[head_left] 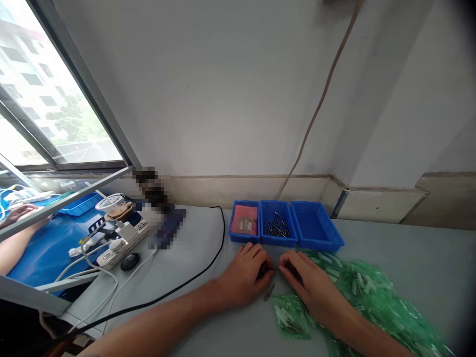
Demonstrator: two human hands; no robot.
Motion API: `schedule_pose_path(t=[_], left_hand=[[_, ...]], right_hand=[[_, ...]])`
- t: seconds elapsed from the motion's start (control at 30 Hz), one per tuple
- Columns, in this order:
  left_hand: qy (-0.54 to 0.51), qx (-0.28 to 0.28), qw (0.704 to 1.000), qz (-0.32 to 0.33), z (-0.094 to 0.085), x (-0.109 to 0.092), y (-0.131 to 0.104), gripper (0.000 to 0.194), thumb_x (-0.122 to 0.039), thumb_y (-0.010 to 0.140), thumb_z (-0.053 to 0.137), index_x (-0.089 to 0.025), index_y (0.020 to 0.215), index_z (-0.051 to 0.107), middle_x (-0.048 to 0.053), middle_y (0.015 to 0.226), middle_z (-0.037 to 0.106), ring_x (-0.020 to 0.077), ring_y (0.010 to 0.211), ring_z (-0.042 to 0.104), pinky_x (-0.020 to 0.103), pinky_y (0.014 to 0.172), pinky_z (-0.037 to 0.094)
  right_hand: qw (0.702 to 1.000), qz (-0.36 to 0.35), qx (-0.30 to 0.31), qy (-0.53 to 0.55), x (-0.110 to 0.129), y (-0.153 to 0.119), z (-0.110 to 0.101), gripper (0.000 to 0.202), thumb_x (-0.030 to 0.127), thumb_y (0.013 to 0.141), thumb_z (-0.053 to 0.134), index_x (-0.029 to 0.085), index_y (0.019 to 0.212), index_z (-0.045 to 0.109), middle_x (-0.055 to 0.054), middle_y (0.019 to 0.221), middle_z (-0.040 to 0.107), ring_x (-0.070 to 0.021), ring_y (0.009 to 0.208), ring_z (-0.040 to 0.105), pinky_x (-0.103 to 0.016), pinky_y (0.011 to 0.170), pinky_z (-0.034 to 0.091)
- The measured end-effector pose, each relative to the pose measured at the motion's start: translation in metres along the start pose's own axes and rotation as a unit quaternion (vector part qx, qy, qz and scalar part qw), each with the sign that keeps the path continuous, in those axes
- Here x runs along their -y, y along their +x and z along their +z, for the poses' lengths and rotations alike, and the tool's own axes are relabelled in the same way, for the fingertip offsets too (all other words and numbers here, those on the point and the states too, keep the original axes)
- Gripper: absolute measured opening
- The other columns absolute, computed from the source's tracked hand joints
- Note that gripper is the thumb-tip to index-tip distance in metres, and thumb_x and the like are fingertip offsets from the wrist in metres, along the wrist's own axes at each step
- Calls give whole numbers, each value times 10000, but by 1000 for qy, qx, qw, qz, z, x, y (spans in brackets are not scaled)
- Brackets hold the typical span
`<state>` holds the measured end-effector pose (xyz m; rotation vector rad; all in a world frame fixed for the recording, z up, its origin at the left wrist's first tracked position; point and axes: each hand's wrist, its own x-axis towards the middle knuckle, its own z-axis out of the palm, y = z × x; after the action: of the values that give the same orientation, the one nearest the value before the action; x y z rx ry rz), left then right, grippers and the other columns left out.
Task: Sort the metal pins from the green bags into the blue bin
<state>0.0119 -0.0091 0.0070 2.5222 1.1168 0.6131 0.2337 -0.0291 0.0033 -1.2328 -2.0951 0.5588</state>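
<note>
My left hand (247, 275) is closed around several small dark metal pieces on the grey table, in front of the blue bins. Facing it, my right hand (307, 277) pinches the end of a thin metal piece (275, 268) that sticks out from the left fingers. One loose small metal piece (269, 292) lies on the table below the hands. A small green plastic bag (290, 317) with thin pieces inside lies by my right wrist. The middle blue bin (277, 241) holds many similar dark metal pieces.
A left blue bin (243, 238) holds a red packet; the right blue bin (320, 243) is bare inside. Green plastic bags (386, 302) cover the right side. A black cable (178, 285), power strip (122, 247) and black mouse (130, 261) lie left. Another person's arm shows far left.
</note>
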Motion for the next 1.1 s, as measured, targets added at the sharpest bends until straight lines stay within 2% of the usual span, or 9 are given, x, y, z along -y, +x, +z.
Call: schedule_pose_path(t=[0.13,0.3,0.47,0.53,0.6,0.8,0.9,1.0,1.1], left_hand=[[-1,-7,1000,4,2,1,0,83,-174,988,657,-201,995,578,44,1050,646,230,1009,550,377,869,411],[3,-9,1000,10,2,2,-1,83,-187,992,658,-201,996,576,47,1058,642,233,1013,549,385,879,407],[7,-14,1000,20,5,5,-2,89,-196,1002,647,-201,977,561,48,1055,632,231,1013,545,386,886,410],[18,-24,999,18,7,6,-2,105,-187,991,652,-203,967,552,40,1052,627,228,1013,538,387,882,406],[20,-22,999,17,8,7,-2,100,-169,988,641,-205,969,549,41,1051,623,227,1017,535,383,878,407],[24,-13,999,18,8,7,-2,92,-187,1003,636,-210,964,556,41,1050,620,228,1023,536,384,874,406],[21,-16,999,21,7,7,-1,106,-183,999,643,-212,956,551,32,1039,616,219,1015,533,375,862,406],[18,-23,999,24,7,6,-1,113,-183,1005,639,-209,948,544,32,1032,617,219,1009,535,376,874,406],[18,-19,999,21,6,6,-1,113,-183,1001,642,-207,947,545,40,1034,622,227,1008,536,372,861,407]], right_hand=[[999,-5,-18,28,5,1,-3,112,235,1042,510,276,1011,610,-40,955,700,-228,814,681,-328,721,547],[998,-37,-29,32,8,0,-5,159,236,1052,485,280,1052,638,-54,999,708,-228,831,690,-326,729,560],[1000,-22,-16,-2,1,-1,0,120,255,1049,543,279,1110,644,-64,1050,707,-249,880,695,-349,746,560],[999,-25,-1,-22,-3,-1,3,98,249,1046,563,278,1022,654,-51,1002,703,-262,896,690,-368,770,553],[999,-33,1,-29,-6,-1,5,159,215,1058,528,277,976,648,-42,986,698,-261,918,689,-372,787,547],[999,-31,2,-27,-3,0,3,118,237,1056,552,272,979,634,-41,982,688,-257,905,682,-372,792,548],[999,-36,3,-15,-1,1,2,164,252,1082,505,279,997,642,-43,1008,687,-255,940,682,-375,824,544],[1000,-21,0,7,1,0,0,164,270,1082,497,281,993,635,-34,1009,683,-235,896,681,-351,796,539],[998,23,-15,52,2,-1,-2,130,302,1069,513,279,988,612,-21,972,700,-216,837,682,-326,748,537]])
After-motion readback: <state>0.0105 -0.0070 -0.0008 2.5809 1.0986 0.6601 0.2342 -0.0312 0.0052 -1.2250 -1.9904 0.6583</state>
